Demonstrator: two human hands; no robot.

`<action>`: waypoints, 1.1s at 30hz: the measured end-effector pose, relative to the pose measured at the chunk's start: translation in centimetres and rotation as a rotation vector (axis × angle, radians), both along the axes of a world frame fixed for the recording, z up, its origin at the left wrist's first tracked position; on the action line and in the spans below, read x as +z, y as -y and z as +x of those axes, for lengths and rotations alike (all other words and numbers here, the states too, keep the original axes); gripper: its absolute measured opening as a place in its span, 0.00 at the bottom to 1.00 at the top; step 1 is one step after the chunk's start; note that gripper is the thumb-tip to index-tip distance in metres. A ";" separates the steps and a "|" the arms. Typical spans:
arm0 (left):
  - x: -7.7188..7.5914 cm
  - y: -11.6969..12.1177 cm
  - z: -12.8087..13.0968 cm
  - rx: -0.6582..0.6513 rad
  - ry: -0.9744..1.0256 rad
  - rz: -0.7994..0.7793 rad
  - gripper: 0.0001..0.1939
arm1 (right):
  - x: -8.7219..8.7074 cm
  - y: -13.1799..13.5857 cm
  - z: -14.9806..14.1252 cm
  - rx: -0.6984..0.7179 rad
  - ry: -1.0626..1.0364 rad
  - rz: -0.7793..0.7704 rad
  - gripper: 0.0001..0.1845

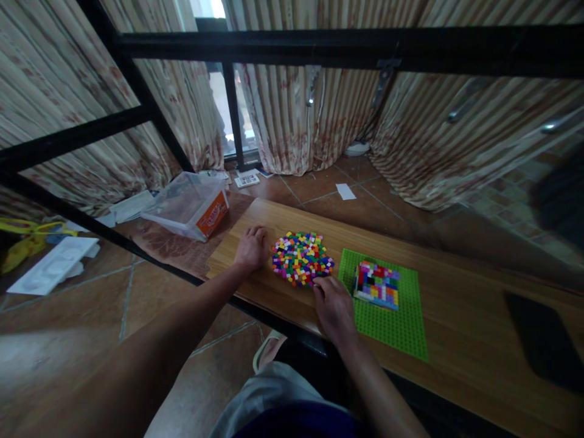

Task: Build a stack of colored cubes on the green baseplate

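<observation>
A heap of small, many-coloured toy bricks (301,258) lies on the wooden tabletop. My left hand (252,248) rests on the wood just left of the heap, its fingers curled in; nothing shows in them. At the heap's lower right edge is my right hand (334,306), with thumb and forefinger brought together among the bricks. Whatever may be between those fingertips is too small to make out. Right of this hand, a green baseplate (387,331) bears a block built of mixed-colour bricks (376,285), several layers high.
The long wooden table (460,316) carries a dark flat object (542,340) at its right. A clear plastic box (187,201) with an orange label stands on the floor beyond the left end. Black metal bars (319,45) cross in front of the curtains (283,115).
</observation>
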State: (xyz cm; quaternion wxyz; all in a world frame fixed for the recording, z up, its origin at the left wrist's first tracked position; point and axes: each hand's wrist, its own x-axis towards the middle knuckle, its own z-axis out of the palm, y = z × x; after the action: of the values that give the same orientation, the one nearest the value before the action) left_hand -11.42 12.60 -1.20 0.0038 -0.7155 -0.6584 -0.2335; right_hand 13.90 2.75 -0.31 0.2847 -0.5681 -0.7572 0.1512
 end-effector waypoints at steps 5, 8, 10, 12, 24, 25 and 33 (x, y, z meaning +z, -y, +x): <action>0.1 0.0 0.0 -0.009 -0.003 0.011 0.14 | 1.1 1.3 1.3 -0.045 -0.138 0.033 0.17; 0.1 0.0 -0.1 -0.015 -0.006 0.018 0.14 | 2.1 2.1 3.1 -0.104 -0.188 0.068 0.17; 0.1 0.0 -0.1 -0.014 -0.004 0.020 0.13 | 2.7 2.4 4.7 -0.141 -0.208 0.091 0.16; 0.0 0.0 -0.1 -0.013 -0.004 0.024 0.14 | 3.1 2.4 6.4 -0.203 -0.230 0.101 0.15; -0.2 -0.2 -0.2 -0.016 -0.012 0.053 0.15 | 3.1 0.2 11.9 -0.504 -0.298 0.085 0.17; -0.2 -0.2 -0.3 -0.014 -0.012 0.053 0.15 | 3.1 0.0 12.1 -0.507 -0.321 0.090 0.17; -0.3 -0.3 -0.4 -0.017 0.008 0.051 0.15 | 2.2 -2.0 12.7 -0.487 -0.407 0.103 0.16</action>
State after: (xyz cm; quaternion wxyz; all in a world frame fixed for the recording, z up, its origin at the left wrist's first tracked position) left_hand -11.80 12.89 -1.52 0.0175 -0.7196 -0.6463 -0.2532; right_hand 26.56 4.77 1.87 0.4865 -0.6757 -0.5330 0.1507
